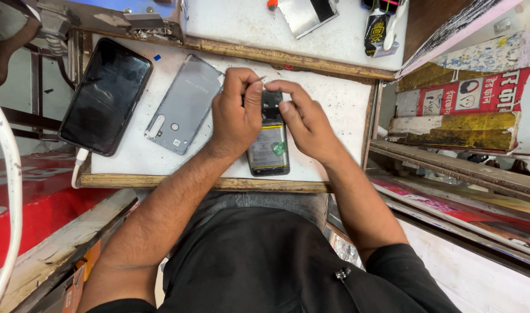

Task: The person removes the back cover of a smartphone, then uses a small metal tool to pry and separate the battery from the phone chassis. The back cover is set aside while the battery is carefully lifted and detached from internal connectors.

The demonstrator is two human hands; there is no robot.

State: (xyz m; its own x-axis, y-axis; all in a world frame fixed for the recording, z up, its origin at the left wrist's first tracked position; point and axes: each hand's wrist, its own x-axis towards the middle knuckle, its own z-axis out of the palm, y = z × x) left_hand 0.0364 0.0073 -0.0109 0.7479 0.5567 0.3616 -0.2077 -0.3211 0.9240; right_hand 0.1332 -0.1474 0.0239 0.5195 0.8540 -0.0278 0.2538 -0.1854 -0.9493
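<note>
black phone [105,95], screen up, cabled, far left of the hands; grey back cover [184,104] just beside left hand [236,119]; left hand pinching a thin metal tool [261,78]; opened phone [268,145] under both hands; right hand [305,119], fingers narrow, pressing its top.

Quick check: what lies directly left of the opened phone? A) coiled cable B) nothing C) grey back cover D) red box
C: the grey back cover lies flat beside the opened phone, with the black phone farther left.
</note>
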